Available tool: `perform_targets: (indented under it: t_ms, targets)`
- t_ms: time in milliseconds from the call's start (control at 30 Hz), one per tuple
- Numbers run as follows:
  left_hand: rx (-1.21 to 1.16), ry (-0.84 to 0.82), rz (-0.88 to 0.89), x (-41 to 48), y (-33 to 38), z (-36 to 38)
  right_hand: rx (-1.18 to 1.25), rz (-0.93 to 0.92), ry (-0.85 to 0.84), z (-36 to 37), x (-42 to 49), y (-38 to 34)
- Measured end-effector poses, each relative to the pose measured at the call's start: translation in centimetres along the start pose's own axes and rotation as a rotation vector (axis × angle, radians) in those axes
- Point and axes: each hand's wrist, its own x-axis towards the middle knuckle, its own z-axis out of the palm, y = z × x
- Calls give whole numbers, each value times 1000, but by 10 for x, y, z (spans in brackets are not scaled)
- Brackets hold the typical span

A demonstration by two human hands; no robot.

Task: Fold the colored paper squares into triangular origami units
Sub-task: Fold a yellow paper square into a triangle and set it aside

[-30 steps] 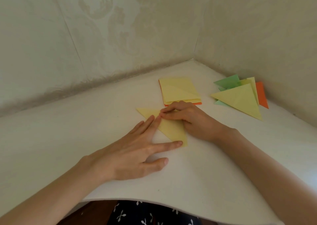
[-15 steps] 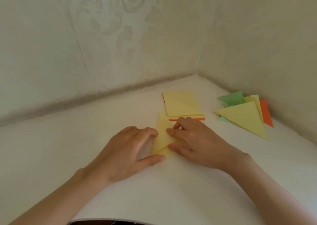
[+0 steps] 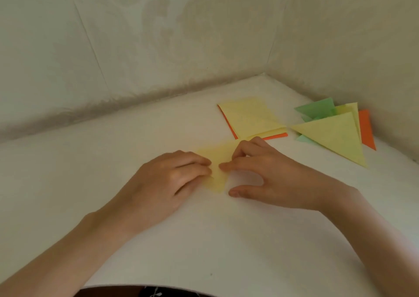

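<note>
Just in front of the stack of squares (image 3: 249,120), your left hand (image 3: 172,179) and right hand (image 3: 267,172) both pinched the yellow paper (image 3: 217,160) mid-fold; the next move likely called for pressing the crease.

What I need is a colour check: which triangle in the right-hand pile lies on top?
The big yellow triangle; the green pieces and the orange piece show only past its edges.

Fingers (image 3: 232,166) on yellow paper (image 3: 218,180)
</note>
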Motion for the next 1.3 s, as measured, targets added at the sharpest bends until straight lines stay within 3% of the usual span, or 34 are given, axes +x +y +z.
perform_targets:
  t_ms: [233, 400, 600, 767, 967, 1100, 1300]
  targets:
    - [-269, -138, -164, 7, 2, 2, 28, -125, 7, 4, 1, 0]
    - [-469, -154, -224, 12, 2, 0, 196, -31, -9, 3, 1, 0]
    - [-494, -136, -253, 12, 4, -1, 294, -4, -5, 9, 5, -2]
    - [-491, -67, -269, 12, 4, 0, 129, -152, 130, 15, 9, 0]
    - [-464, -220, -186, 10, -4, -8, 158, -92, 187, 24, 13, -1]
    - [-451, -152, -173, 11, -4, -5, 154, -92, 233, 26, 15, -2]
    - [-438, -100, -160, 10, -4, -3, 266, -38, 32, 13, 7, -2]
